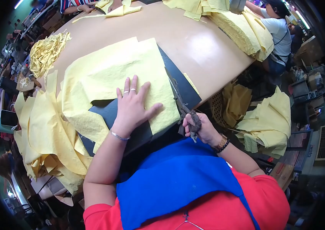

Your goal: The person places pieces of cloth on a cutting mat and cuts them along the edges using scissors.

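Has a wrinkled pale yellow sheet (112, 69) over a dark board (185, 90) at the near side of the table (105, 32), with a notch in its near edge baring the board beside the left wrist. Rests the left hand (133, 105) palm down on the sheet, with fingers (133, 83) spread apart. Grips a dark scissor-like tool (194, 122) by wrapped handles in the right hand (206, 128), with fingers curled around it, right beside the sheet's right edge and pointing toward the far side. To the left, loose yellow material (53, 130) hanging in folds; behind it, a heap of thin yellow strips (49, 51). At the far right of the table, a thick yellow stack (243, 32), near a person in a white top (277, 32). Below that, off the table, more folded yellow pieces (267, 119). At the far side, a striped sleeve (70, 5) beside further yellow cuttings (122, 10).
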A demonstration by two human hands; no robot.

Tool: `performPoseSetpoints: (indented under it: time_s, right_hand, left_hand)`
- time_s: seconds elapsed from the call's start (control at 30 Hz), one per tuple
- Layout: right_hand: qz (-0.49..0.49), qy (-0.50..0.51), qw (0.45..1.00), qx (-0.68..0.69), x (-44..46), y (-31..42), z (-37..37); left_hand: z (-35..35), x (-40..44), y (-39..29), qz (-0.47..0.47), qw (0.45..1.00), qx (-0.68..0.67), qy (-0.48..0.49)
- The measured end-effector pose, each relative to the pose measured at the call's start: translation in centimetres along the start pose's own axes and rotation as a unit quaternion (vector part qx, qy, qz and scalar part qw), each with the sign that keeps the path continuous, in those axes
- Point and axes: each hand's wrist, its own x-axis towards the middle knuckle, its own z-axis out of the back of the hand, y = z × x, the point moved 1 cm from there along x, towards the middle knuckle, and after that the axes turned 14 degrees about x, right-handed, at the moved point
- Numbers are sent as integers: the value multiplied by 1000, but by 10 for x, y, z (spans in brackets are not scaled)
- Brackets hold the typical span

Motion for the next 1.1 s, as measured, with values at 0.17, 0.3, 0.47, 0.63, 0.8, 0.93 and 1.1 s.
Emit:
performPoseSetpoints:
  time_s: [0.17, 0.3, 0.47, 0.63, 0.8, 0.93, 1.1]
  right_hand:
    - [4, -3, 1000, -2, -7, 0, -6]
    - [3, -7, 1000, 9, -3, 0, -4]
    - [16, -9, 1000, 18, 5, 1, -2]
    - [22, -12, 1000, -3, -4, -2, -3]
    - [27, -11, 1000, -2, -6, -3, -1]
    - [20, -12, 1000, 18, 2, 2, -3]
    - [19, -27, 999, 11, 4, 2, 0]
  left_hand:
    - [-18, 10, 12, 12, 998, 1, -69]
    - [-8, 4, 8, 17, 1000, -6, -4]
    - [-3, -4, -2, 9, 1000, -9, 7]
    - [-2, -2, -1, 12, 1000, -5, -2]
    - [-17, 6, 13, 23, 998, 16, -55]
    - [-5, -2, 4, 22, 1000, 4, 18]
    - [-2, -3, -1, 15, 1000, -4, 22]
